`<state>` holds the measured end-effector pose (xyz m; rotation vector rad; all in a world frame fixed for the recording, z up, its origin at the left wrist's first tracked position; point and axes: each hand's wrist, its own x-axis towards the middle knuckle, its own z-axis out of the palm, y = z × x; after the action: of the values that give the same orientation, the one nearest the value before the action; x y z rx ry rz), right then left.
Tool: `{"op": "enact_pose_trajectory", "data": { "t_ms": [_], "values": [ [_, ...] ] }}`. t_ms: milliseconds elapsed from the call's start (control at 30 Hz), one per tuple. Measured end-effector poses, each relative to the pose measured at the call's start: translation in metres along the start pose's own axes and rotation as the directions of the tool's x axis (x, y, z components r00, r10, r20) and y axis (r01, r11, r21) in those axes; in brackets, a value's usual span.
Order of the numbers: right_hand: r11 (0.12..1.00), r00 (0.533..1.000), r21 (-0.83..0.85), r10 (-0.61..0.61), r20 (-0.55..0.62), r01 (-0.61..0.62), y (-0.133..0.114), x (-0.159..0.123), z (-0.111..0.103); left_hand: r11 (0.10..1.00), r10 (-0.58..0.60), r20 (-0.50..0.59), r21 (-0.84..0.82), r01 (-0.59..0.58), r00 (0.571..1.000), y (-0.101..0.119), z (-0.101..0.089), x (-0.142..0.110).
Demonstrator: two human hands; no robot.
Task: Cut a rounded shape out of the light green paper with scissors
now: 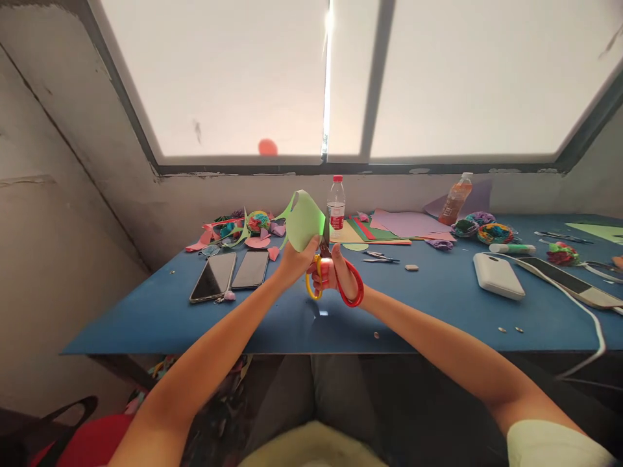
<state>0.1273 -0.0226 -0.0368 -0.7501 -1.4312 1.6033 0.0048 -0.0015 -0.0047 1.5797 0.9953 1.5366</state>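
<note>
Raised above the table, a light green sheet of paper is pinched by its lower edge in my left hand. A partly cut strip curls away from its left side. My right hand has its fingers through the handles of the scissors, one loop red and the other yellow. The dark blades point up along the paper's right edge; whether they are parted I cannot make out. Both hands are close together, nearly touching.
Two phones lie at left beside paper scraps. Behind stand a red-capped bottle and stacked coloured paper. Tweezers, a white power bank with a cable, and paper flowers are to the right.
</note>
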Motion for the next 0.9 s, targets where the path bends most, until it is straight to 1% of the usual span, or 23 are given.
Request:
{"op": "enact_pose_trajectory", "data": {
  "t_ms": [67,133,267,400,500,633,800,900],
  "values": [
    [1.0,1.0,0.003,-0.008,-0.001,0.008,0.001,0.0006,-0.0008,1.0,-0.002,0.043,-0.007,0.002,0.999,0.0011,-0.0001,-0.0005],
    [1.0,1.0,-0.003,-0.019,-0.006,0.019,0.0019,0.0007,-0.0015,1.0,-0.005,0.063,-0.012,0.006,0.998,0.0019,-0.0002,-0.0011],
    [1.0,1.0,-0.016,-0.004,-0.017,0.004,0.0008,-0.0012,-0.0009,1.0,-0.005,0.065,-0.012,0.005,0.998,0.0024,0.0,-0.0018],
    [1.0,1.0,0.009,-0.024,0.015,0.024,-0.0025,-0.0045,0.002,1.0,-0.004,0.074,0.009,0.003,0.997,0.0026,0.0005,-0.0019],
    [0.999,0.999,0.018,-0.028,0.017,0.028,-0.0024,-0.0046,0.0026,1.0,-0.012,0.091,0.03,0.009,0.996,0.0021,0.0005,-0.0012],
    [1.0,1.0,0.024,0.004,-0.002,-0.004,0.0,-0.0017,0.0007,0.999,-0.012,0.106,0.046,0.007,0.994,-0.0011,0.0,0.0001],
    [0.999,0.999,0.044,-0.005,0.039,0.004,0.0006,-0.0006,-0.0014,1.0,-0.017,0.135,0.027,0.013,0.991,-0.003,0.0002,-0.0004],
    [0.999,1.0,0.035,0.013,0.017,-0.014,0.0021,0.0,-0.0023,1.0,-0.007,0.131,0.012,0.005,0.991,-0.0022,0.0003,-0.0003]
  ]
}}
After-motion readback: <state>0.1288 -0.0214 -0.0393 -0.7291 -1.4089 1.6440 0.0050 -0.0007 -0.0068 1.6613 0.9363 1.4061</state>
